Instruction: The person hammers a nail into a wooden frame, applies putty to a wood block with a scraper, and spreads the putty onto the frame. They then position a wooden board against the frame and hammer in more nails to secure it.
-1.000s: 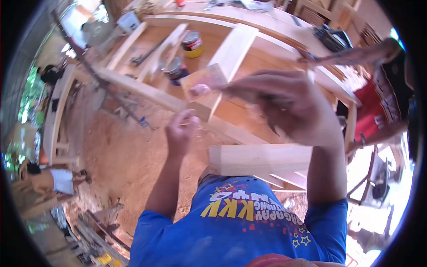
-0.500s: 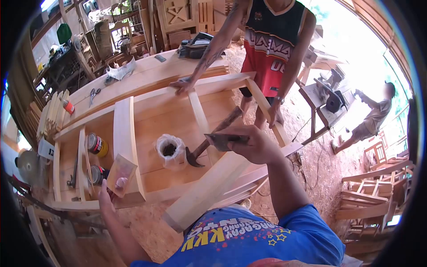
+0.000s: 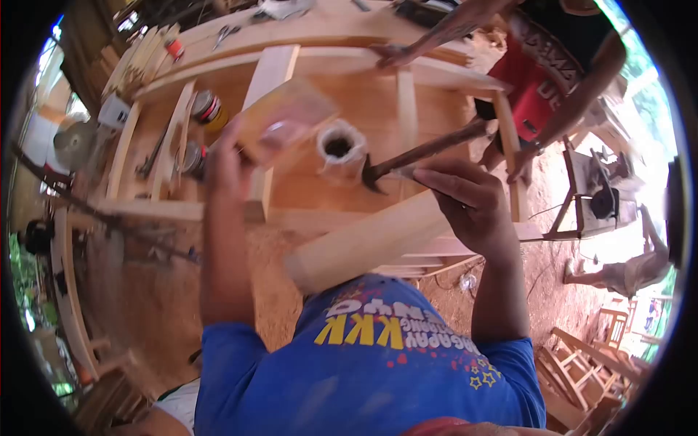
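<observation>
While our left hand (image 3: 227, 161) grips the translucent sheet (image 3: 302, 105) with its pink lump (image 3: 275, 135) above the wooden frame (image 3: 160, 209), we want it level, our right hand (image 3: 471, 202) pinching the blurred blade (image 3: 405, 173) lightly.

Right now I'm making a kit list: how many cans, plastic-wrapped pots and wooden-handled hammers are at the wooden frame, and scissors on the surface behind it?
Cans: 2
Plastic-wrapped pot: 1
Wooden-handled hammer: 1
Scissors: 1
Total: 5
</observation>
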`<state>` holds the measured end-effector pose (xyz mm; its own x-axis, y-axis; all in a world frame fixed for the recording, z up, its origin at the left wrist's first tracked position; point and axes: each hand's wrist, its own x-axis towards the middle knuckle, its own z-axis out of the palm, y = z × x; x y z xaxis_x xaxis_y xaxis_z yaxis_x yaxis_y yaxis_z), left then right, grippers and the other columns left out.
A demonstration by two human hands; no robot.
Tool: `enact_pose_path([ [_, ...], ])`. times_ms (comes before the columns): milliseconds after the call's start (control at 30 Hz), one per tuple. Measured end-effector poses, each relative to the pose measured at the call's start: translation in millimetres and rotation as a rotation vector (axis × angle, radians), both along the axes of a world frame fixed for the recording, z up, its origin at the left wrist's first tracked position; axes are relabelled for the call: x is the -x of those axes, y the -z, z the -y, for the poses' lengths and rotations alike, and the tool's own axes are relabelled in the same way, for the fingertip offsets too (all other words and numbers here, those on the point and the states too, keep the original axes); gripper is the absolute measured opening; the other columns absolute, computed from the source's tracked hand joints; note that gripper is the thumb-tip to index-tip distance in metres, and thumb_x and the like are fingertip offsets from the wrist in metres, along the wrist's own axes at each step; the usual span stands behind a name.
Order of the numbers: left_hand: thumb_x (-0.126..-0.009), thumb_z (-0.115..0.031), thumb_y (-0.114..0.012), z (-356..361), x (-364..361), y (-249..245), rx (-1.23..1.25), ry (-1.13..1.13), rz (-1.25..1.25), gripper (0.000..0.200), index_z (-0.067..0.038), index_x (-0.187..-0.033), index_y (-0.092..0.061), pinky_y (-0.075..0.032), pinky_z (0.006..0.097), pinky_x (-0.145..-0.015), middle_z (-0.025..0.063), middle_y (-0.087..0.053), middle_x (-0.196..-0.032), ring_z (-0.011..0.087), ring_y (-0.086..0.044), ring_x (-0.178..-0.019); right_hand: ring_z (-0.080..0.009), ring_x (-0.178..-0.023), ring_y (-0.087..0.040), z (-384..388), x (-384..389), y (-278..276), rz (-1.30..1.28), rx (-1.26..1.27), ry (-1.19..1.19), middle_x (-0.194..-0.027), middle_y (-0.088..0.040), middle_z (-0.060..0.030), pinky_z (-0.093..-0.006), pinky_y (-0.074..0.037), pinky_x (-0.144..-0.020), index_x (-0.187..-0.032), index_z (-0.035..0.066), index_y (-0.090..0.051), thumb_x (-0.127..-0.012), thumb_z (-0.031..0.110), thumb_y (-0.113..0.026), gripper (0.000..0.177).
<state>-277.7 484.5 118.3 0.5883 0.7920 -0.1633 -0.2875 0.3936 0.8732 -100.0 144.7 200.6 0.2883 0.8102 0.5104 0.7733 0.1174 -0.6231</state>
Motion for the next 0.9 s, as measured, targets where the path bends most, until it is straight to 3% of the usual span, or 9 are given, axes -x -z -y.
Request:
enact_pose_path([
  [67, -0.102, -0.032, -0.067, 38.9, -23.4, -16.6, 0.002, 0.016, -0.022, 0.036, -0.001, -0.121, -0.069, -0.057, 0.0272, -0.073, 0.0073, -0.072, -0.108, 0.0153, -0.071, -0.092, -0.0302, -0.1, -0.072, -5.6, 7.1, 1.1, 0.168, -0.007, 0.03, -0.109, -0.074, -0.01, -0.0395, -0.059, -0.083, -0.115, 0.007, -0.076, -0.078, -0.011, -0.071, 0.041],
  [167, -0.1, -0.03, -0.069, 87.9, -57.8, -33.4, -0.037, 0.051, 0.0, 0.029, -0.002, -0.109, -0.072, -0.053, 0.0252, -0.069, 0.0033, -0.07, -0.097, 0.0108, -0.066, -0.081, -0.0289, -0.097, -0.072, 0.0, 8.0, -3.7, 0.361, 0.001, 0.066, -0.106, -0.073, -0.0073, -0.0386, -0.058, -0.082, -0.112, 0.01, -0.077, -0.079, -0.006, -0.071, 0.037],
  [233, -0.1, -0.028, -0.07, 108.1, -70.3, -33.6, -0.121, 0.05, -0.042, 0.026, -0.003, -0.101, -0.073, -0.049, 0.0238, -0.065, -0.0005, -0.068, -0.09, 0.007, -0.061, -0.075, -0.0285, -0.098, -0.071, 8.6, 9.3, -2.2, 0.397, 0.022, 0.094, -0.108, -0.073, -0.0058, -0.0396, -0.057, -0.081, -0.113, 0.012, -0.077, -0.078, -0.004, -0.07, 0.039],
  [267, -0.1, -0.028, -0.071, 103.2, -76.5, -15.7, -0.164, 0.092, -0.07, 0.026, -0.003, -0.092, -0.073, -0.042, 0.0234, -0.061, -0.0044, -0.063, -0.082, 0.0036, -0.052, -0.072, -0.0294, -0.099, -0.071, 14.3, 11.5, -5.1, 0.396, 0.058, 0.1, -0.11, -0.073, -0.0069, -0.0406, -0.057, -0.082, -0.114, 0.012, -0.077, -0.078, -0.005, -0.071, 0.04],
  [367, -0.101, -0.028, -0.07, 127.2, -88.4, -23.9, -0.184, 0.158, -0.067, 0.028, -0.003, -0.089, -0.072, -0.036, 0.0236, -0.059, -0.0066, -0.059, -0.078, 0.0021, -0.046, -0.069, -0.0289, -0.1, -0.071, 25.5, 14.9, -6.7, 0.437, 0.092, 0.151, -0.112, -0.073, -0.0065, -0.0412, -0.056, -0.082, -0.114, 0.012, -0.077, -0.076, -0.004, -0.072, 0.042],
  [633, -0.101, -0.026, -0.07, 166.1, -108.3, -33.8, -0.342, 0.259, -0.016, 0.031, -0.001, -0.083, -0.071, -0.038, 0.0228, -0.059, -0.005, -0.059, -0.073, 0.0023, -0.047, -0.066, -0.0269, -0.102, -0.071, 50.3, 21.5, 5.5, 0.451, 0.116, 0.307, -0.114, -0.073, -0.0044, -0.0406, -0.055, -0.085, -0.115, 0.013, -0.078, -0.074, -0.004, -0.07, 0.045],
  [900, -0.101, -0.025, -0.071, 200.0, -133.8, -33.2, -0.453, 0.293, 0.018, 0.032, 0.002, -0.083, -0.07, -0.04, 0.0236, -0.061, -0.0044, -0.06, -0.073, 0.0034, -0.048, -0.067, -0.0284, -0.099, -0.07, 77.4, 27.4, 22.3, 0.296, 0.135, 0.385, -0.114, -0.072, -0.0057, -0.041, -0.056, -0.085, -0.117, 0.011, -0.077, -0.072, -0.005, -0.069, 0.048],
])
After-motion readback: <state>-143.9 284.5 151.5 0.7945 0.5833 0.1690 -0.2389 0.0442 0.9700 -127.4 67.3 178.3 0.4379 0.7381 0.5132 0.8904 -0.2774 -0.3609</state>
